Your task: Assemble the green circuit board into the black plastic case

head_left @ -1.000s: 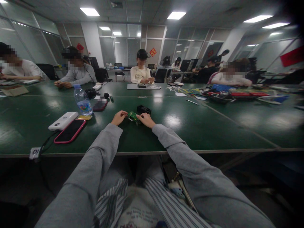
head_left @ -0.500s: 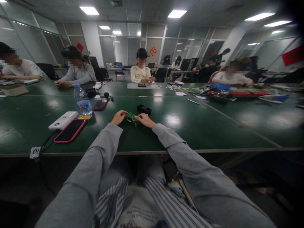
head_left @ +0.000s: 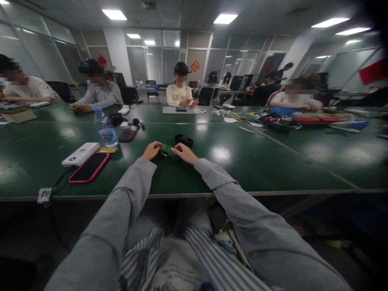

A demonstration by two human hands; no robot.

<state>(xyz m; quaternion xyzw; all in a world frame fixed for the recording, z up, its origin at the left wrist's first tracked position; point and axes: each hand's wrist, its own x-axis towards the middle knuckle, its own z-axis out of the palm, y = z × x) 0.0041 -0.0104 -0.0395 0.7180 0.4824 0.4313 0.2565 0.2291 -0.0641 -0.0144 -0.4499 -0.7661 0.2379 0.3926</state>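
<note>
A small green circuit board [head_left: 167, 150] is held between my two hands just above the green table [head_left: 212, 178]. My left hand [head_left: 152, 150] pinches its left end with thumb and fingers. At the board's right end, my right hand [head_left: 185, 152] grips it, thumb lying over the top. Small parts show along the board's near edge, too fine to make out. Right behind my right hand rests a black open-topped plastic casing [head_left: 184, 140], apart from the board.
To my left are a pink-edged phone [head_left: 90, 167], a white power bank [head_left: 80, 154] with a cable and an upright water bottle [head_left: 105, 128]. A thin pen-like stick [head_left: 246, 130] lies at right, before a heap of cables and tools [head_left: 285, 119]. Several people sit around the table.
The board has tilted slightly between my hands, and the pale part hanging under its near edge no longer shows. Both hands keep their hold in nearly the same place.
</note>
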